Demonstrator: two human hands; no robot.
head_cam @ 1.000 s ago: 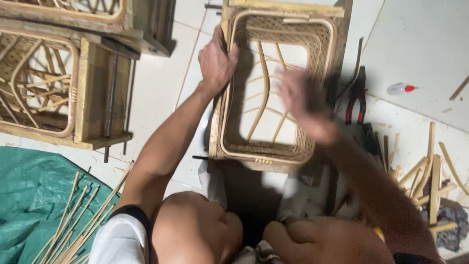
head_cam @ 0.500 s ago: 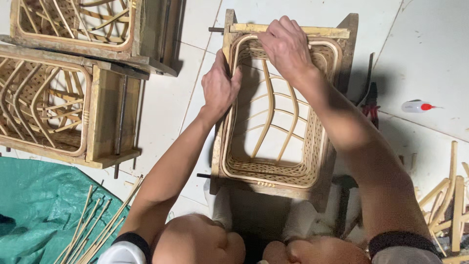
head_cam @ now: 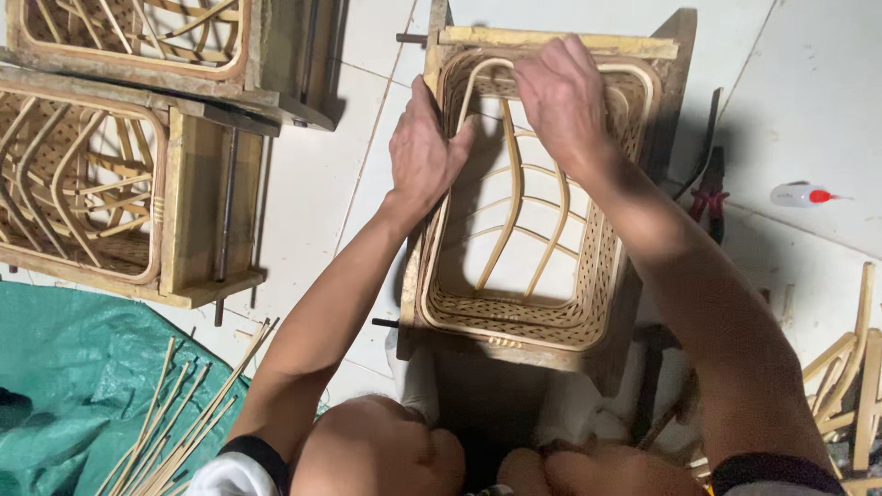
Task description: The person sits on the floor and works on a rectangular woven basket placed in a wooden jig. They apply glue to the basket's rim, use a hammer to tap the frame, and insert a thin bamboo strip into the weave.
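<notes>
Hands had settled on the woven basket (head_cam: 519,266): right hand (head_cam: 562,101), earlier mid-swing, now pressed fingers curled over its far rim, left hand (head_cam: 424,152) clasping the side edge.

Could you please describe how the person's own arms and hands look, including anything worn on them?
Both arms are bare from upper arm to fingertips, with no gloves, rings, watch or bracelet visible on the left hand or the right hand. A white short sleeve with dark trim ends high on the left arm; a dark sleeve edge crosses the right upper arm.
</notes>
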